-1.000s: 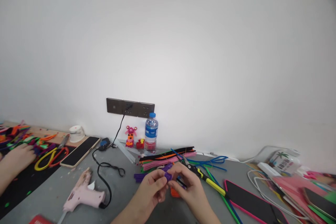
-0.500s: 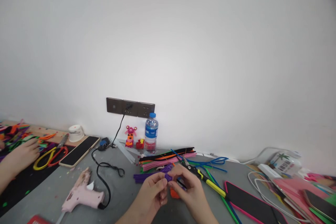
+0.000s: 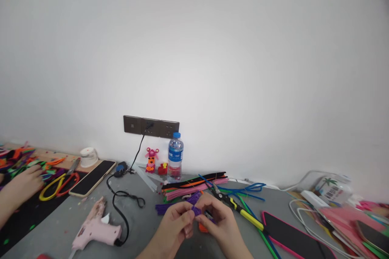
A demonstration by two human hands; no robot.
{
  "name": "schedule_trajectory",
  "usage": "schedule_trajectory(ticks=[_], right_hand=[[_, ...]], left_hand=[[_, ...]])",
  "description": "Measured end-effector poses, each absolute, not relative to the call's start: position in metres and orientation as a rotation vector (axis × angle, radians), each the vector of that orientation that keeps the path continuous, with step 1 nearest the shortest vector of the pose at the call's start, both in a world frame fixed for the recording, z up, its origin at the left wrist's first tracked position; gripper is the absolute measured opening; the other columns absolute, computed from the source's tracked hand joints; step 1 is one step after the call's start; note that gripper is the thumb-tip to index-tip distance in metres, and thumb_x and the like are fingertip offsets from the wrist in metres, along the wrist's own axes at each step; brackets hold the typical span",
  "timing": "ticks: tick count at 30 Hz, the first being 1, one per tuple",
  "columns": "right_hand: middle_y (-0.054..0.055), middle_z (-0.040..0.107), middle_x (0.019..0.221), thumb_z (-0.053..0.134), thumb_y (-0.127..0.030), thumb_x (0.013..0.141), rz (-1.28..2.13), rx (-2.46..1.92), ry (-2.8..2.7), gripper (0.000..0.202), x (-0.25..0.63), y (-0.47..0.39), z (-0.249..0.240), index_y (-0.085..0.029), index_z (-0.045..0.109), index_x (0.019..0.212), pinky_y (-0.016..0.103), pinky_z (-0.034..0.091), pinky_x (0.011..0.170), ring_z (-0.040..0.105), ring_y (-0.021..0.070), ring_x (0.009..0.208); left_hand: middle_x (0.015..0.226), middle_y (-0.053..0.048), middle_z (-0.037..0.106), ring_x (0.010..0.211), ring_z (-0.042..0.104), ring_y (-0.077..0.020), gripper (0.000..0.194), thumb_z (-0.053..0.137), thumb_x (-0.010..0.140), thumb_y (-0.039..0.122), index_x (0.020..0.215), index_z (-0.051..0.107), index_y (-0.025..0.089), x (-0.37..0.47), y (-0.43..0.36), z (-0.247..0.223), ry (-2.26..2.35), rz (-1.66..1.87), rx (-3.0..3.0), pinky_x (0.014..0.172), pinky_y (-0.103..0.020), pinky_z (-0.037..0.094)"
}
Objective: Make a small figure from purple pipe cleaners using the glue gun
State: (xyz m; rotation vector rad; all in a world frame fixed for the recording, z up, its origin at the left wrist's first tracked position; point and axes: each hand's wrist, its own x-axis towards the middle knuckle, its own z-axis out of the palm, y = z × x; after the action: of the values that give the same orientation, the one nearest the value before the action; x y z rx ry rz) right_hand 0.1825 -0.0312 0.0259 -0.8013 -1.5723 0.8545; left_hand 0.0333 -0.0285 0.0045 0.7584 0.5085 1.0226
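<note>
Purple pipe-cleaner piece being worked between both hands, low over the desk point(image 3: 152, 218).

Left hand point(image 3: 176, 226) and right hand point(image 3: 219, 220) each pinch the small purple piece point(image 3: 197, 210) at the fingertips; grip narrow, closed on it from both sides. Piece looks partly bent or coiled, unfinished by my reading. Loose pipe-cleaner bundle point(image 3: 194, 184) lies just beyond, cutters point(image 3: 235, 207) beside the right hand, pink glue gun point(image 3: 95, 226) well apart, untouched.
</note>
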Motion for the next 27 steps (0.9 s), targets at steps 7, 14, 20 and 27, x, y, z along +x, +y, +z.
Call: schedule_trajectory(ticks=[7,14,20,27], right_hand=[[0.003,0.064,0.066,0.075,-0.033,0.073,0.918,-0.809,-1.523,0.017,0.181,-0.033,0.028,-0.018,0.066,0.072,0.025,0.046,0.058,0.057,0.0164,0.062],[0.001,0.062,0.065,0.075,-0.029,0.073,0.925,-0.841,-1.497,0.014,0.180,-0.033,0.027,-0.017,0.067,0.071,0.024,0.045,0.059,0.056,0.0159,0.062],[0.000,0.061,0.065,0.071,-0.017,0.072,0.893,-0.866,-1.522,0.005,0.178,-0.033,0.026,-0.017,0.066,0.072,0.023,0.045,0.059,0.055,0.0150,0.061],[0.000,0.062,0.068,0.065,-0.009,0.073,0.765,-0.888,-1.652,0.009,0.178,-0.036,0.029,-0.018,0.066,0.075,0.022,0.045,0.059,0.056,0.0143,0.062]], left_hand=[[0.047,0.008,0.040,0.043,0.026,-0.0038,0.036,0.085,0.061,0.041,0.066,0.062,0.014,0.033,-0.029,0.004,0.492,1.021,0.737,0.047,-0.021,0.021],[0.050,0.008,0.040,0.044,0.025,-0.0033,0.035,0.086,0.060,0.037,0.065,0.061,0.013,0.034,-0.032,0.008,0.448,0.982,0.665,0.047,-0.020,0.019],[0.056,0.008,0.041,0.045,0.024,-0.0023,0.043,0.089,0.055,0.037,0.061,0.052,0.014,0.036,-0.036,0.015,0.436,0.963,0.535,0.046,-0.019,0.020],[0.052,0.010,0.036,0.045,0.019,-0.0024,0.045,0.090,0.051,0.037,0.059,0.054,0.013,0.035,-0.039,0.017,0.503,0.974,0.425,0.045,-0.017,0.019]])
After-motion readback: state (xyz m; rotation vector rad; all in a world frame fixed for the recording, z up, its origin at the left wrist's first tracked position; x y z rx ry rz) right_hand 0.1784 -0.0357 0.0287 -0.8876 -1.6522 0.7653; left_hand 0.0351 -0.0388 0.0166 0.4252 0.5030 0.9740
